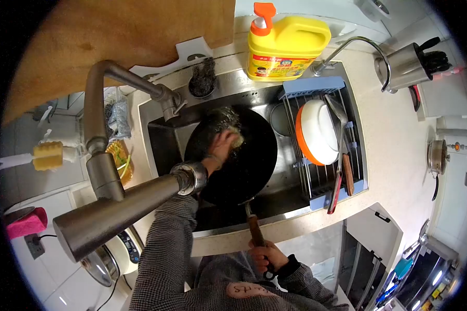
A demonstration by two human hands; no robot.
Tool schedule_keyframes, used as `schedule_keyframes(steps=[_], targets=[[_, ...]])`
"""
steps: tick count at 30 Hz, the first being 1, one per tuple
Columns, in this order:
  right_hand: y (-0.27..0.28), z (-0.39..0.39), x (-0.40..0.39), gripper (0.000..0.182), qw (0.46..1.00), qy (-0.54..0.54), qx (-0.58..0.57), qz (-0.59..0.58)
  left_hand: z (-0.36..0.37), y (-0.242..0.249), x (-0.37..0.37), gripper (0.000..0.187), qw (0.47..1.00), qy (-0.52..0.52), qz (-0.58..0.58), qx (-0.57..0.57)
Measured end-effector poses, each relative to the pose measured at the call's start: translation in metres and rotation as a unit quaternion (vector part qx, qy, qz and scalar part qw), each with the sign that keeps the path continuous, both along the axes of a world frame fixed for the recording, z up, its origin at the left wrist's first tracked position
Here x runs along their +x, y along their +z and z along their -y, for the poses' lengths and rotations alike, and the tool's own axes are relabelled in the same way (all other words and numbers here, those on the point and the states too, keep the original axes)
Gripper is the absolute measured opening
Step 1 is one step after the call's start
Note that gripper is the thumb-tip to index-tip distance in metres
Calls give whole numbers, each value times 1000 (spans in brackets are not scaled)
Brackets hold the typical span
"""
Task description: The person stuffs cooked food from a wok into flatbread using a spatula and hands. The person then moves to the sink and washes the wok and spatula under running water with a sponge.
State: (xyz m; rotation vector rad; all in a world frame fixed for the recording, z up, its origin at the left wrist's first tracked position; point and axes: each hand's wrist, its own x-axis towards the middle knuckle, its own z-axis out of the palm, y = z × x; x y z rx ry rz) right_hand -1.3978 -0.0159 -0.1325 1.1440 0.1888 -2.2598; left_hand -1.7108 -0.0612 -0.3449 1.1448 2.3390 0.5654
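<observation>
A black wok (254, 160) lies tilted in the steel sink, its wooden handle (255, 230) pointing toward me over the front edge. My right hand (269, 257) is closed round the end of that handle. Inside the wok, my left hand (223, 146) presses a small yellowish sponge (237, 139) against the black surface; its fingers are somewhat blurred. Wet, shiny streaks show on the metal just beyond the fingers. Part of my left wrist is hidden behind the grey faucet's head (191, 177).
The tall faucet (96, 103) arches over the sink's left side. A drying rack (314, 85) on the right holds a white and orange bowl (319, 132) and a spatula (342, 124). Behind stand a yellow detergent jug (288, 49) and a dark steel-wool scrubber (203, 78).
</observation>
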Motion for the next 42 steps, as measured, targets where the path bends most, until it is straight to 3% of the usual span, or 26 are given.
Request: schedule_keyframes(steps=[2,4,5,7,8,9,10,12,16,19,21,22,23,26,28,30,33,35,37,38,40,42], targets=[[1,0,-1,11,1000,-14,-25,-4,56,-62,-5,47,998,33,41,-39],[0,-2,3,11,996,-65,-63,-10,75,-37,13,53,985,-8,56,-164],[-4,-2,5,11,996,-64,-64,-14,69,22,24,55,964,-80,27,-251],[-13,-4,10,13,987,-92,-131,-11,66,55,44,55,964,-126,187,-143],[-11,-7,9,13,987,-92,-129,-14,67,52,60,56,966,-142,210,-55],[-8,-10,7,13,994,-56,-91,-21,59,56,71,56,960,-158,230,34],[-6,-11,6,13,998,-20,-54,-27,45,57,78,56,960,-159,229,36],[-12,-9,9,13,999,-3,-28,-42,-2,83,87,50,917,-103,337,184],[-10,-1,8,13,999,-2,13,-52,-76,35,48,47,949,-51,74,303],[-7,6,5,13,1000,-15,1,-17,-75,23,-15,33,952,-53,-242,178],[-2,7,5,11,1000,-28,-6,-2,-49,13,-45,37,956,-69,-278,68],[-2,7,7,11,1000,-29,-11,1,-30,10,-53,42,961,-54,-269,20],[-3,7,8,11,998,-49,-18,-19,-13,13,-52,46,964,-41,-241,-101],[-4,-3,12,11,996,-73,-33,-47,30,10,-33,53,955,-1,-208,-209],[-8,-9,18,11,995,-75,-44,-53,47,26,-12,50,957,-9,-181,-227],[-14,-14,21,11,993,-82,-79,-42,66,29,9,47,965,-69,-75,-243],[-4,-18,13,8,987,-106,-115,-17,85,43,42,46,966,-161,135,-148],[-2,-21,10,7,988,-103,-111,-14,71,72,57,46,960,-178,186,-107],[-3,-22,10,7,991,-79,-96,-41,52,90,69,45,906,-166,389,-15],[-5,-21,9,7,991,-80,-95,-42,38,88,75,45,906,-167,389,-15],[-7,-20,9,8,997,-19,-75,3,5,82,87,42,894,-107,394,187],[-8,-14,9,9,996,-38,-79,-1,-37,68,84,44,924,-88,255,270]])
